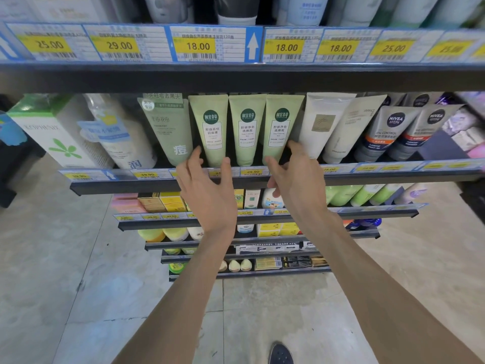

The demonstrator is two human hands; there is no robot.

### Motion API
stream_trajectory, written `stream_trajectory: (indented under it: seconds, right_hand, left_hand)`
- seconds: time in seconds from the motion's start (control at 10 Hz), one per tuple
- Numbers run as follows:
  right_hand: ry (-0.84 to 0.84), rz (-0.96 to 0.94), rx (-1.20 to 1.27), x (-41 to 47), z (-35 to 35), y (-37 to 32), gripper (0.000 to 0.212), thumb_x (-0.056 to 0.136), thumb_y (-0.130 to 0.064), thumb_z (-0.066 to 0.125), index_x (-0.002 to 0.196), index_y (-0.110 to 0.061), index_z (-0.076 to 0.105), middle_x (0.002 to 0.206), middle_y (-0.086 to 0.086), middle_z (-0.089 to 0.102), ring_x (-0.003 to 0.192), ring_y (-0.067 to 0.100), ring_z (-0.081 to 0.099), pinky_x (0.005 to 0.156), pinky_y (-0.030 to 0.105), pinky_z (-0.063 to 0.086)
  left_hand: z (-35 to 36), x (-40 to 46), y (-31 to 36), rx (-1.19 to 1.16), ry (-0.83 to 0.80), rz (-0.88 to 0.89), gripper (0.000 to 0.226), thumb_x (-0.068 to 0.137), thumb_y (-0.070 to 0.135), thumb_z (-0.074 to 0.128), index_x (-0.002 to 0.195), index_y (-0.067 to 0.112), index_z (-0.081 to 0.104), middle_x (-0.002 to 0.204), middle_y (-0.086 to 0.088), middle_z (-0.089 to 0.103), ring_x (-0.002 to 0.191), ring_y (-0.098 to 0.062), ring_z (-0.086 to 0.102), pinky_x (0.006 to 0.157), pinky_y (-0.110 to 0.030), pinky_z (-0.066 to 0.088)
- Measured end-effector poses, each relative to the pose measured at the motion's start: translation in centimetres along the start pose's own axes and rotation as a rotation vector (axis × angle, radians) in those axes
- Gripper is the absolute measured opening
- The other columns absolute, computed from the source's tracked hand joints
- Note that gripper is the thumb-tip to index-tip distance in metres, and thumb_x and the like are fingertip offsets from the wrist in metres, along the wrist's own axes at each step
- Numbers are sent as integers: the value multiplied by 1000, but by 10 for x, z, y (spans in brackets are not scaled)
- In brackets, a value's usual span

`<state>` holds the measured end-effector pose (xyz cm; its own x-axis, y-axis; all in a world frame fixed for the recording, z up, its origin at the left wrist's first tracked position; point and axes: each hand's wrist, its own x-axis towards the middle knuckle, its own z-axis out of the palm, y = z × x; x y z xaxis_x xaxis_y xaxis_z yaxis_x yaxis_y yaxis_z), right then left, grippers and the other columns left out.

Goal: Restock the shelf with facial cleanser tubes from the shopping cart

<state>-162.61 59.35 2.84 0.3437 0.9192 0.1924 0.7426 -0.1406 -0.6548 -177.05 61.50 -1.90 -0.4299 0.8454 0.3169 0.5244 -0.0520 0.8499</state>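
Three pale green plastic cleanser tubes (246, 128) are standing cap-down, side by side, at the front edge of the dark metal shelf (147, 186), between a darker green tube (170, 132) and a white tube (319, 124). The left hand (207, 190) is reaching up with fingers spread apart, its fingertips just beside the leftmost pale tube. The right hand (296, 179) is hovering with fingers loosely apart near the rightmost one, gripping nothing.

Three cleanser tubes (246, 130) are standing side by side on the shelf (262, 177), between a larger tube (168, 132) on their left and a wider tube (320, 124) on their right.
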Motion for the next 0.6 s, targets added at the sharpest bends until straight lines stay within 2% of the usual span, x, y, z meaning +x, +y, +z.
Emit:
stream_trajectory:
  seconds: [0.1,0.2,0.3,0.5,0.6]
  right_hand:
    - [0,-41,-58,-9,0,5,38,100,-47,56,130,-25,47,59,-9,68,49,7,64,68,38,59]
    - [-3,-35,-112,-16,-1,11,61,100,-55,51,149,-22,35,65,-7,70,64,17,70,74,42,58]
    - [-9,-24,-98,-23,-6,19,62,101,-54,51,151,-22,35,68,-8,71,66,17,70,75,42,58]
    - [11,6,-95,-36,-25,37,57,100,-53,53,147,-24,41,75,-10,69,70,15,69,68,42,57]
    - [11,1,-138,-47,-41,46,59,100,-50,57,149,-22,40,83,-14,69,80,15,68,67,37,54]
  left_hand:
    - [-7,-9,-4,-29,-55,60,60,98,49,59,148,19,45,136,0,46,106,-19,56,95,-45,51]
    - [-14,-17,-8,-27,-86,128,58,101,45,58,151,19,42,145,1,40,105,-16,56,95,-45,51]
    - [-18,-20,-14,6,-126,164,57,102,45,56,152,23,40,153,5,33,115,-21,56,97,-48,52]
    - [-25,-29,-17,107,-174,200,54,102,42,56,150,25,41,161,8,24,131,-30,52,95,-52,55]
    - [-28,-39,-15,173,-168,251,54,102,39,58,151,24,42,165,4,21,140,-29,42,105,-54,49]
